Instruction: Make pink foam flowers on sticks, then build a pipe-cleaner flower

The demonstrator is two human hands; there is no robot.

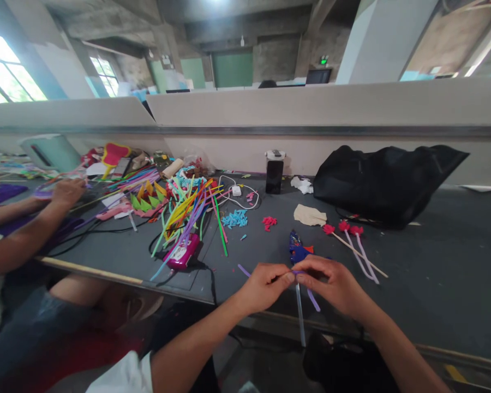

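Between the fingertips of both hands, over the table's front edge, is a purple pipe cleaner. One end sticks out past my left hand, and another length hangs below my right hand. Thumb and fingers of each hand are pinched together on it, hiding its middle. Just beyond my hands lies a blue and orange glue gun, partly covered by my fingers. A translucent stick points down below the hands; its upper end is hidden. To the right lie red flower heads on pale pipe-cleaner stems and a thin wooden stick.
Left of centre lie a heap of coloured pipe cleaners, a magenta device, blue bits and pink bits. Behind are a black bottle and a black bag. A co-worker's hands work at far left.
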